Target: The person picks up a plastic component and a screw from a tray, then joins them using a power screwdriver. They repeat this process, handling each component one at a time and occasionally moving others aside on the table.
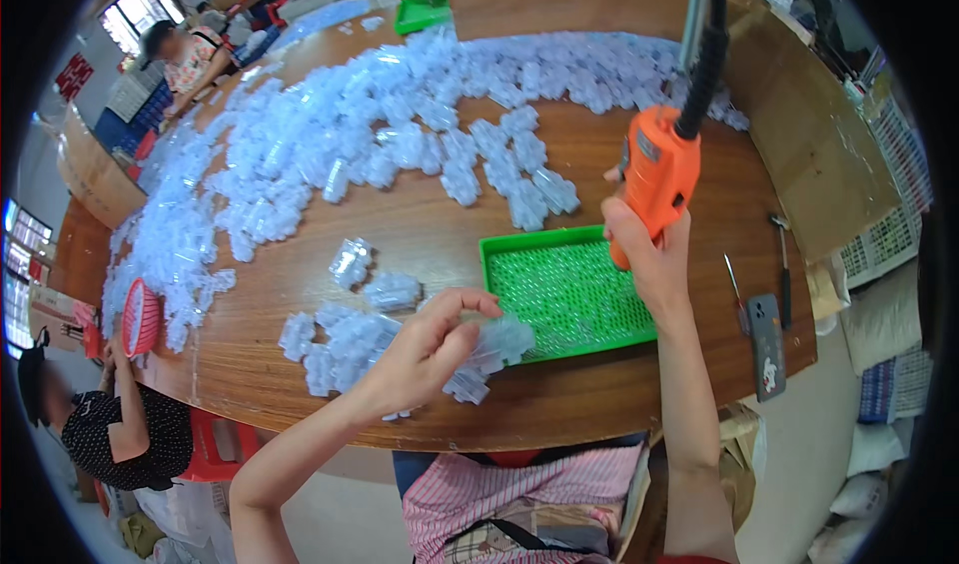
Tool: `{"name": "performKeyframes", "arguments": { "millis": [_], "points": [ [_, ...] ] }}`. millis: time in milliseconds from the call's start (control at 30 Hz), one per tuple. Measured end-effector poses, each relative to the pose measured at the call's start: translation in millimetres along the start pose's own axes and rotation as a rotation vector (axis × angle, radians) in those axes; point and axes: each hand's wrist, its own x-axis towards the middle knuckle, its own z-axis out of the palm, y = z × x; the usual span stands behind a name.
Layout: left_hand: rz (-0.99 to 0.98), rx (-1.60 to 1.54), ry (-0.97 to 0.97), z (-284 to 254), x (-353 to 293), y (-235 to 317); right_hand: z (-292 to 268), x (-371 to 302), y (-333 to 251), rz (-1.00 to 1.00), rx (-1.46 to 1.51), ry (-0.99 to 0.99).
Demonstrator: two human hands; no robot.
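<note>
My right hand (654, 264) is wrapped round an orange corded power tool (661, 174), held over the right side of a green tray (584, 351). A black cable runs up from the tool; its lower tip is partly hidden. The tray's floor is covered with small, shiny pieces, too small to make out. At the tray's near left corner, my left hand (435, 349) has its fingers curled at a clear plastic piece (506, 340), which it appears to grip. Part of that piece is hidden behind the fingers. Left of this hand lies a small heap of similar clear pieces (345, 349).
A large mound of clear plastic pieces (330, 119) spreads along the table's (420, 234) far and left sides. At right lie a phone (766, 349) and two thin hand tools. Cardboard walls (814, 134) border the right side. Co-workers sit left and far, one holding a pink basket (141, 317).
</note>
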Motion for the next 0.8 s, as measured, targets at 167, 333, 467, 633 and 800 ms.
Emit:
{"name": "performKeyframes", "arguments": {
  "millis": [167,333,467,633,800],
  "points": [
    [0.242,0.399,0.124,37,-2,-24,4,-4,10,0.055,0.111,-0.037],
    [0.279,0.333,0.127,50,-5,-31,24,-8,29,0.005,0.277,-0.042],
    [0.322,0.391,0.189,56,-12,-36,35,-17,34,0.036,0.208,-0.050],
    [0.379,0.388,0.318,74,-17,-26,31,-24,48,0.015,0.248,-0.086],
    [0.303,0.274,0.328,92,-15,-55,32,-30,58,-0.002,0.243,-0.049]
  ]
}}
